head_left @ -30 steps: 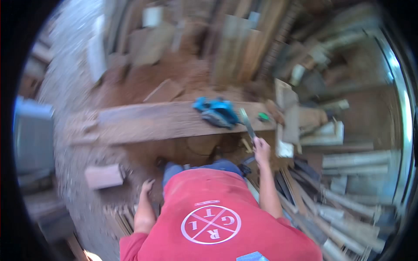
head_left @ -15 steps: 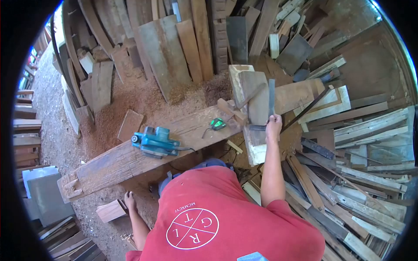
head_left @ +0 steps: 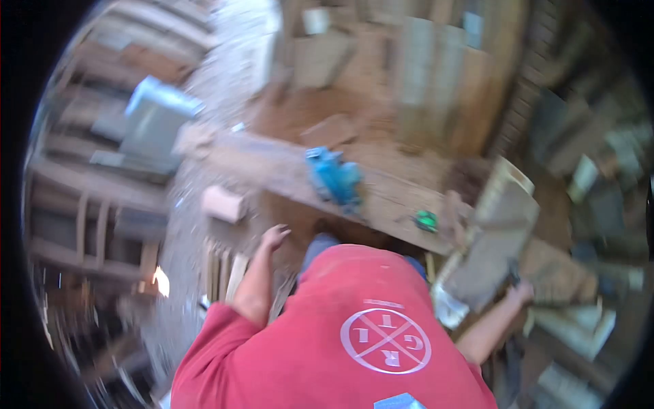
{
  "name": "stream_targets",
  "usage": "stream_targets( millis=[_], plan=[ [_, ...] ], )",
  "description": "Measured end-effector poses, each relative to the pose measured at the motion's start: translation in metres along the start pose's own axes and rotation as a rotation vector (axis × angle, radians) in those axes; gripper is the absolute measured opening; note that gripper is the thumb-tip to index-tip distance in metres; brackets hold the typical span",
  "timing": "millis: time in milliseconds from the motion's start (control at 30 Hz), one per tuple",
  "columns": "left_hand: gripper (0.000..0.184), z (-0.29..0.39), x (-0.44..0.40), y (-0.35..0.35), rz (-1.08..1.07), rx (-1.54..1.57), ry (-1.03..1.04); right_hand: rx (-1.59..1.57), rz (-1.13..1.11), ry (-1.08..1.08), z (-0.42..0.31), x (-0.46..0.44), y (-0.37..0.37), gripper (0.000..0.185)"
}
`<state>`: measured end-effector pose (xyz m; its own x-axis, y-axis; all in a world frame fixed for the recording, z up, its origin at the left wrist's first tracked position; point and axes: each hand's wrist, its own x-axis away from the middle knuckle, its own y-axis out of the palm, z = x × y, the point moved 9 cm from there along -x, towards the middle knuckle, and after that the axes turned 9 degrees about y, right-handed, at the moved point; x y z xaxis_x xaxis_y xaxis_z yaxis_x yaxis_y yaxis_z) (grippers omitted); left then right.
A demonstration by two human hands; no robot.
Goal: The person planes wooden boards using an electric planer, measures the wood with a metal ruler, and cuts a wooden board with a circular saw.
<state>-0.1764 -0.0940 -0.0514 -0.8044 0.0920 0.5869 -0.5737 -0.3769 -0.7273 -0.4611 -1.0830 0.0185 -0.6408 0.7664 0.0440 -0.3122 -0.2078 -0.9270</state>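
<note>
My left hand (head_left: 276, 236) hangs in the air short of the long plank (head_left: 252, 160), fingers loosely apart and holding nothing. My right hand (head_left: 521, 294) is closed beside a broad upright board (head_left: 501, 238). A dark, straight-edged metal tool (head_left: 514, 270) shows at its fingers; blur hides its exact kind. On the plank rest a blue electric planer (head_left: 334, 178) and a green tape measure (head_left: 426, 220).
A wood block (head_left: 223, 204) lies on the ground to the left. Boards (head_left: 436, 75) lean at the back above reddish sawdust (head_left: 289, 119). Stacked timber (head_left: 102, 198) fills the left side. More pieces lie to the right.
The view has swung left and blurred, so the bench things sit farther right. My left hand has risen away from near the wood block. My right hand stays by the upright board.
</note>
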Motion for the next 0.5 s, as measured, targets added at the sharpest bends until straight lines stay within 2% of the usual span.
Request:
stream_targets(
  millis=[67, 133, 200, 300, 333, 367, 500],
  plan=[
    [0.061, -0.006, 0.007, 0.000, 0.059, 0.050, -0.081, -0.164, -0.178, 0.202, 0.034, -0.019, 0.029, 0.021],
    [0.056, -0.004, 0.020, 0.005, 0.116, 0.087, -0.150, -0.226, -0.283, 0.292, 0.032, -0.034, 0.045, 0.031],
    [0.053, 0.019, 0.040, 0.004, 0.127, 0.122, -0.206, -0.189, -0.357, 0.273, 0.025, -0.044, 0.062, 0.041],
    [0.053, 0.033, 0.058, 0.024, 0.170, 0.172, -0.131, -0.090, -0.438, 0.139, 0.021, -0.054, 0.103, 0.056],
    [0.056, 0.035, 0.072, 0.037, 0.070, 0.318, -0.271, 0.017, -0.507, 0.198, 0.017, -0.046, 0.091, 0.053],
    [0.059, 0.008, 0.061, 0.063, 0.080, 0.264, -0.132, 0.017, -0.487, 0.234, -0.006, -0.039, 0.067, 0.055],
    [0.055, -0.024, 0.086, 0.106, 0.019, 0.424, -0.179, -0.288, -0.348, 0.761, -0.008, -0.005, -0.014, 0.064]
  ],
)
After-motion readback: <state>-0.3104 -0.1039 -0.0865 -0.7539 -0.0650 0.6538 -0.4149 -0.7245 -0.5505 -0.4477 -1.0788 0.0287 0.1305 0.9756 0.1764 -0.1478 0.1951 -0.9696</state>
